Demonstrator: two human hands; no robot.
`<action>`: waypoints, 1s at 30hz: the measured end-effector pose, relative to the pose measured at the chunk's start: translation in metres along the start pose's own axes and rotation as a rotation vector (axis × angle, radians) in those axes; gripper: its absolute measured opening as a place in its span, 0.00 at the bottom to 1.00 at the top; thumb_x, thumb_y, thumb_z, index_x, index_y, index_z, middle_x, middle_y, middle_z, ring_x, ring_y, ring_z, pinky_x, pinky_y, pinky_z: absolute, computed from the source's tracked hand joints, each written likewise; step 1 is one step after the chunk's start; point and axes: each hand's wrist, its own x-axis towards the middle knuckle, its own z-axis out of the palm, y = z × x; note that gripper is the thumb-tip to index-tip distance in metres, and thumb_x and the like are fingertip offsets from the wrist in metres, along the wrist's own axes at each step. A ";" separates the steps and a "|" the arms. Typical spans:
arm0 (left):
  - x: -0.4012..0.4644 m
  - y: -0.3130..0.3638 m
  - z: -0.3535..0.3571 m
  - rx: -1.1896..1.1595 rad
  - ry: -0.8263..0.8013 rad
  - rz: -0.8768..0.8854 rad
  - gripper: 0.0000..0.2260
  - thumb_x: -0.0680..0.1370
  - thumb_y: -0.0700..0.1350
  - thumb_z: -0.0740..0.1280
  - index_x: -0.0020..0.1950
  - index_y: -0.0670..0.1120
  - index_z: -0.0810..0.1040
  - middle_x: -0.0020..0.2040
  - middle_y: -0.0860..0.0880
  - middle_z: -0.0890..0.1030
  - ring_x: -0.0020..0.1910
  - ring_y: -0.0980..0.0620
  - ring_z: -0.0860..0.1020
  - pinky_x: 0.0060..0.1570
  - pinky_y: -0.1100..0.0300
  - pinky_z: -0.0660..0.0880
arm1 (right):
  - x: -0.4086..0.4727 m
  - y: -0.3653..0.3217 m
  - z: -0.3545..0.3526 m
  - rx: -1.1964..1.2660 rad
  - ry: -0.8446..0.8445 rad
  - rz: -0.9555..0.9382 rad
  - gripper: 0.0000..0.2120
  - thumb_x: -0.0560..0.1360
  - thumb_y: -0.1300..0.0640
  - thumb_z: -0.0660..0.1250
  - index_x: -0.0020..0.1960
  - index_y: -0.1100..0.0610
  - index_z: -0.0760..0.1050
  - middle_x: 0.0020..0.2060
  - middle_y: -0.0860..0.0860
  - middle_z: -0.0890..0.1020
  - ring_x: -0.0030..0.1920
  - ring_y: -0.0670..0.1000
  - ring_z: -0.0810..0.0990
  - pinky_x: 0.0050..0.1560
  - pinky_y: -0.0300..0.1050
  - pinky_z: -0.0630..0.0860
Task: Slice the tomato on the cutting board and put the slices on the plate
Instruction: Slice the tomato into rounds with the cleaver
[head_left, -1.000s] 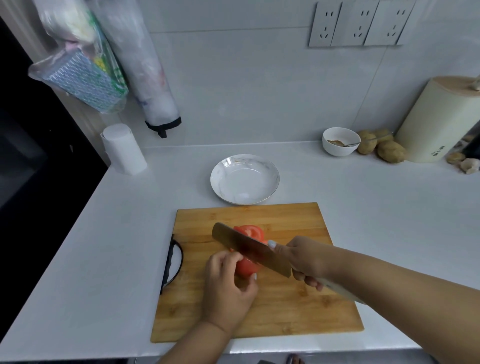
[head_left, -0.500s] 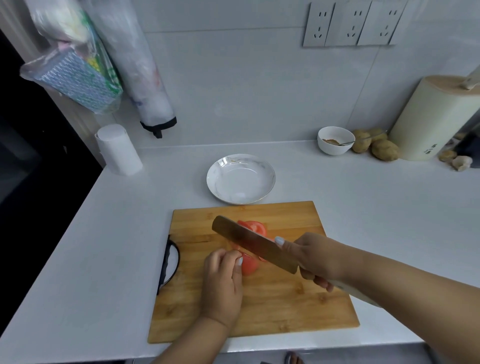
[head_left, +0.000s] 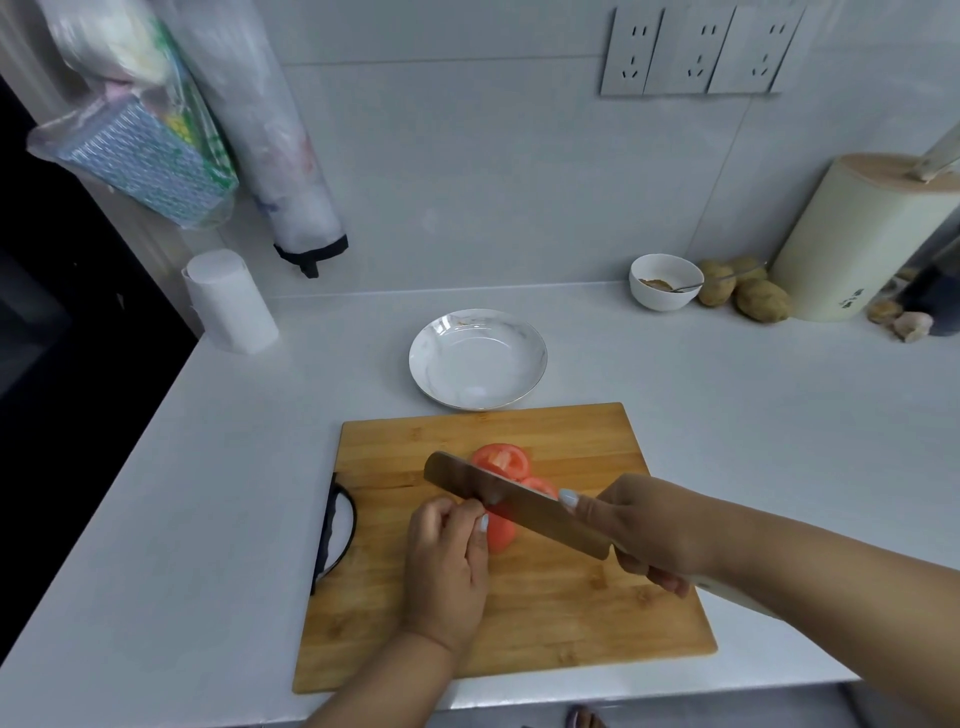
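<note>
A wooden cutting board (head_left: 571, 613) lies on the white counter. On it, my left hand (head_left: 449, 561) pinches the small remaining piece of red tomato (head_left: 500, 532) with curled fingertips. My right hand (head_left: 644, 530) grips the handle of a broad knife (head_left: 511, 501), whose blade crosses the tomato at a slant. Cut tomato slices (head_left: 503, 460) lie flat just beyond the blade. A white plate (head_left: 431, 364) stands empty behind the board.
A white bowl (head_left: 665, 283) with a spoon, several potatoes (head_left: 761, 300) and a cream knife block (head_left: 862, 239) stand at the back right. A white paper roll (head_left: 228, 301) is at the back left. Bags hang on the wall (head_left: 150, 150). The counter drops off at the left.
The uncut tomato piece under my left hand has grown smaller and more slices lie beyond the blade. The knife has shifted slightly toward my left fingertips.
</note>
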 end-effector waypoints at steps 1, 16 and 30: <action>0.000 0.000 0.000 -0.001 -0.001 -0.001 0.12 0.78 0.50 0.57 0.52 0.47 0.77 0.48 0.49 0.73 0.47 0.56 0.70 0.47 0.70 0.66 | 0.001 0.000 0.000 -0.006 -0.002 0.003 0.29 0.77 0.33 0.52 0.39 0.57 0.72 0.26 0.52 0.73 0.19 0.47 0.70 0.30 0.41 0.75; 0.000 -0.001 -0.001 -0.022 -0.004 0.000 0.10 0.78 0.50 0.58 0.52 0.49 0.77 0.49 0.49 0.73 0.46 0.55 0.72 0.47 0.70 0.68 | 0.019 -0.006 0.003 -0.048 -0.012 0.012 0.40 0.75 0.30 0.50 0.54 0.66 0.77 0.30 0.55 0.75 0.23 0.50 0.71 0.28 0.40 0.74; -0.001 -0.002 -0.001 0.009 -0.001 -0.017 0.11 0.77 0.48 0.58 0.51 0.48 0.77 0.48 0.47 0.74 0.46 0.52 0.73 0.45 0.62 0.73 | 0.052 -0.010 0.028 -0.035 -0.009 0.029 0.41 0.74 0.28 0.49 0.51 0.67 0.76 0.34 0.60 0.77 0.31 0.56 0.75 0.29 0.41 0.74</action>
